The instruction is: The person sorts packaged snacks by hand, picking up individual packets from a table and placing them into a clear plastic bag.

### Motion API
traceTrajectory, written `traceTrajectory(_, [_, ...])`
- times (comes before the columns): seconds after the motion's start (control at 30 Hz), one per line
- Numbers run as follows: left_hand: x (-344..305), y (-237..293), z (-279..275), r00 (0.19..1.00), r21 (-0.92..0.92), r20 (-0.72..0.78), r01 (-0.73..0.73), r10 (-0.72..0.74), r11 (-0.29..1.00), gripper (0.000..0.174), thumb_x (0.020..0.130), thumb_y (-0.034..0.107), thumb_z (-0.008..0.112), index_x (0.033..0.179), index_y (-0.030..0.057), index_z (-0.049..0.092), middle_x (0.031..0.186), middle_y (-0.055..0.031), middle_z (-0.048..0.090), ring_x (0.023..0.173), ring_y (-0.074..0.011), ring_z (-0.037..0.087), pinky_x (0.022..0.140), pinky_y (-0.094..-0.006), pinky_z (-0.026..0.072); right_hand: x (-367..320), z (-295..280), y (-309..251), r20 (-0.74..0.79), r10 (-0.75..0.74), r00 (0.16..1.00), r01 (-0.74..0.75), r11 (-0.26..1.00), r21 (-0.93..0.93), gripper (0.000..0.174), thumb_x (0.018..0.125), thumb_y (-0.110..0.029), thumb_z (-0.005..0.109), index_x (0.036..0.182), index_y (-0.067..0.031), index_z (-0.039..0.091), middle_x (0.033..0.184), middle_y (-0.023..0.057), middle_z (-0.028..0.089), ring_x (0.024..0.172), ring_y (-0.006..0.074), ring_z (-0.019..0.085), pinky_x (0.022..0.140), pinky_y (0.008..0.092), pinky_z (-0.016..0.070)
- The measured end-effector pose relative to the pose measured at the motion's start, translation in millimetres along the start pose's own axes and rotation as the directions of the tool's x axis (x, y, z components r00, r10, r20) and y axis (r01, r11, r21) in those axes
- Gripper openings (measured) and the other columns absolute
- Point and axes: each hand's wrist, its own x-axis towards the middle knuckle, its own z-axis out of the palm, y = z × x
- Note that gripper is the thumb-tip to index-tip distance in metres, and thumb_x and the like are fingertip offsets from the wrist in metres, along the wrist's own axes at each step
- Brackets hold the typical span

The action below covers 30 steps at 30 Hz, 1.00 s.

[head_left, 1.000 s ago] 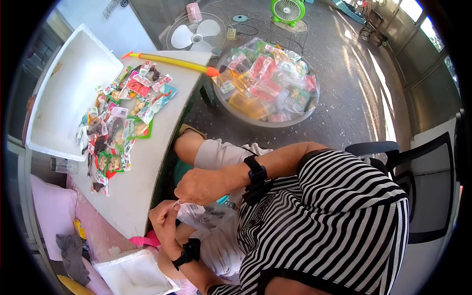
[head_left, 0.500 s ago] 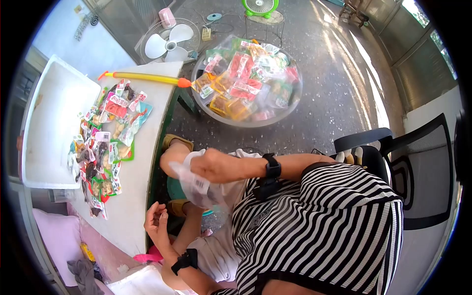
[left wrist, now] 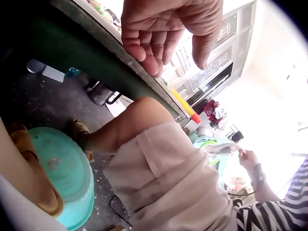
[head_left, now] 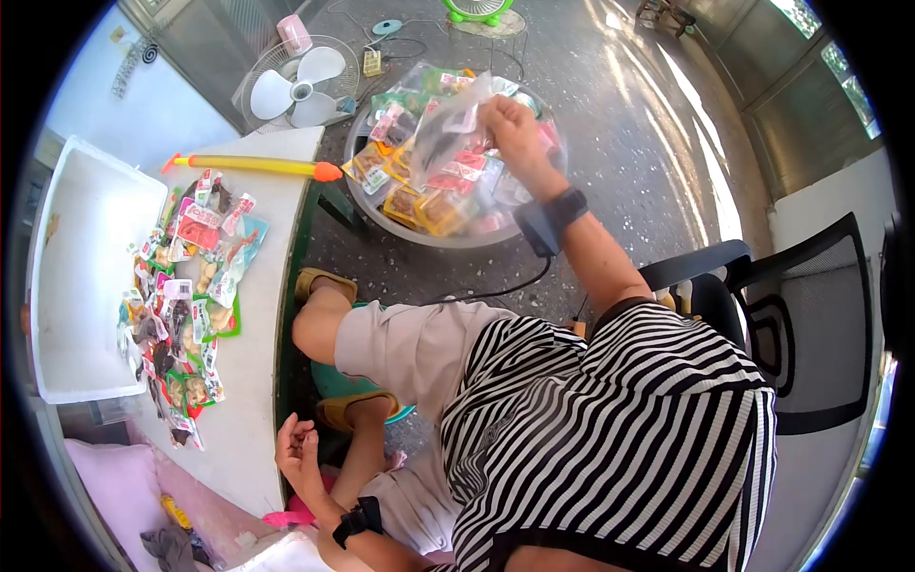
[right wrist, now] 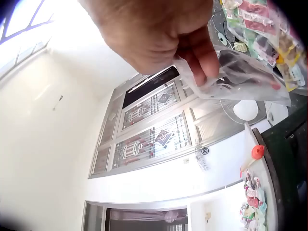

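My right hand [head_left: 513, 129] pinches a clear plastic bag [head_left: 443, 129] and holds it over a round basin [head_left: 448, 241] of packaged bags. In the right wrist view the thumb and fingers grip the bag [right wrist: 250, 79] at its edge, and it hangs out to the side, looking flat and see-through. My left hand [head_left: 297, 453] hangs by the table's near edge with fingers loosely curled; nothing shows in it in the left wrist view. A pile of small snack packets [head_left: 181, 324] lies on the white table [head_left: 253, 381].
A white foam box [head_left: 86, 276] lies tipped on its side behind the packets. A yellow tube with orange ends [head_left: 248, 164] lies across the table's far end. Beyond are a fan with white blades [head_left: 301, 91] and a green fan [head_left: 478, 10]. An upturned teal tub [left wrist: 62, 168] is by the feet.
Both hands were together at the bag over the lap. The left hand let go and stayed near the table edge, while the right hand carried the bag forward over the basin.
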Motion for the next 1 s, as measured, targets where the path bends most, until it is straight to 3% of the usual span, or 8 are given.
traceTrajectory(0.37, [8, -10, -2, 0.998, -0.013, -0.01, 0.057, -0.057, 0.998, 0.041, 0.082, 0.008, 0.066, 0.121, -0.002, 0.055, 0.095, -0.0077, 0.063, 0.084, -0.0115, 0.055, 0.077, -0.0232, 0.0453, 53, -112, 60, -0.227, 0.103, 0.968, -0.063, 0.982, 0.178, 0.01, 0.09, -0.012, 0.055, 0.085, -0.0062, 0.062, 0.074, -0.0016, 0.06, 0.06, 0.0085, 0.058, 0.054, 0.0282, 0.0561])
traceTrajectory(0.43, [8, -13, -4, 0.998, -0.034, -0.002, 0.059, -0.059, 0.998, 0.041, 0.082, 0.007, 0.066, 0.121, -0.0021, 0.055, 0.096, -0.0077, 0.062, 0.085, -0.0114, 0.055, 0.077, -0.0232, 0.0451, 43, -136, 120, -0.336, 0.126, 0.933, -0.184, 0.972, -0.147, 0.011, 0.087, -0.008, 0.053, 0.082, -0.0027, 0.061, 0.069, 0.0054, 0.061, 0.056, 0.0154, 0.06, 0.053, 0.0308, 0.0545])
traceTrajectory(0.53, [7, -15, -5, 0.998, -0.049, 0.001, 0.066, -0.066, 0.997, 0.042, 0.082, 0.006, 0.066, 0.121, -0.0022, 0.054, 0.097, -0.0076, 0.062, 0.086, -0.0113, 0.055, 0.078, -0.023, 0.0448, -10, -176, 219, -0.308, 0.283, 0.908, -0.417, 0.667, -0.617, 0.011, 0.083, -0.007, 0.052, 0.08, -0.0007, 0.061, 0.069, 0.0102, 0.063, 0.056, 0.0201, 0.062, 0.05, 0.0336, 0.0529])
traceTrajectory(0.63, [7, -15, -9, 0.997, -0.042, 0.008, 0.079, -0.079, 0.996, 0.04, 0.082, 0.004, 0.065, 0.12, -0.0028, 0.054, 0.097, -0.0073, 0.061, 0.088, -0.0111, 0.055, 0.079, -0.0227, 0.0446, -53, -207, 269, -0.177, 0.4, 0.9, -0.377, 0.506, -0.776, 0.011, 0.079, -0.006, 0.052, 0.079, 0.0012, 0.061, 0.069, 0.015, 0.064, 0.056, 0.0249, 0.064, 0.047, 0.0365, 0.0512])
traceTrajectory(0.7, [8, -18, -10, 0.997, -0.089, 0.008, 0.081, -0.08, 0.993, 0.04, 0.082, 0.003, 0.065, 0.12, -0.0031, 0.054, 0.096, -0.0071, 0.061, 0.087, -0.0108, 0.055, 0.078, -0.0223, 0.0449, -54, -218, 274, 0.013, 0.396, 0.918, -0.248, 0.599, -0.761, 0.012, 0.076, -0.01, 0.056, 0.079, -0.001, 0.062, 0.073, 0.014, 0.065, 0.058, 0.0257, 0.065, 0.048, 0.0368, 0.0499])
traceTrajectory(0.73, [9, -19, -9, 0.997, -0.092, 0.009, 0.079, -0.079, 0.993, 0.04, 0.082, 0.002, 0.065, 0.12, -0.0032, 0.054, 0.095, -0.007, 0.061, 0.085, -0.0104, 0.055, 0.077, -0.0218, 0.0451, -49, -209, 279, 0.135, 0.398, 0.907, -0.184, 0.665, -0.724, 0.013, 0.074, -0.015, 0.06, 0.081, -0.0039, 0.064, 0.077, 0.0113, 0.067, 0.06, 0.0249, 0.065, 0.05, 0.036, 0.0492])
traceTrajectory(0.8, [12, -21, -8, 0.996, -0.09, -0.023, 0.085, -0.088, 0.992, 0.038, 0.082, 0.002, 0.066, 0.118, -0.0021, 0.056, 0.092, -0.0055, 0.062, 0.08, -0.0087, 0.056, 0.073, -0.0209, 0.0459, -44, -94, 199, -0.076, 0.652, 0.755, -0.624, 0.677, -0.389, 0.025, 0.082, -0.02, 0.06, 0.097, -0.0006, 0.06, 0.086, 0.0115, 0.067, 0.066, 0.0199, 0.065, 0.055, 0.0298, 0.0523])
traceTrajectory(1.0, [-3, -17, -30, 0.991, -0.188, -0.132, 0.013, -0.038, 0.982, 0.029, 0.085, 0.001, 0.063, 0.114, -0.0013, 0.059, 0.093, -0.0053, 0.065, 0.085, -0.0096, 0.06, 0.077, -0.0228, 0.0483, -32, 84, 95, 0.421, 0.458, 0.783, -0.321, 0.877, -0.357, 0.032, 0.092, -0.026, 0.056, 0.111, 0.0, 0.058, 0.085, 0.0074, 0.067, 0.068, 0.0095, 0.062, 0.059, 0.022, 0.0511])
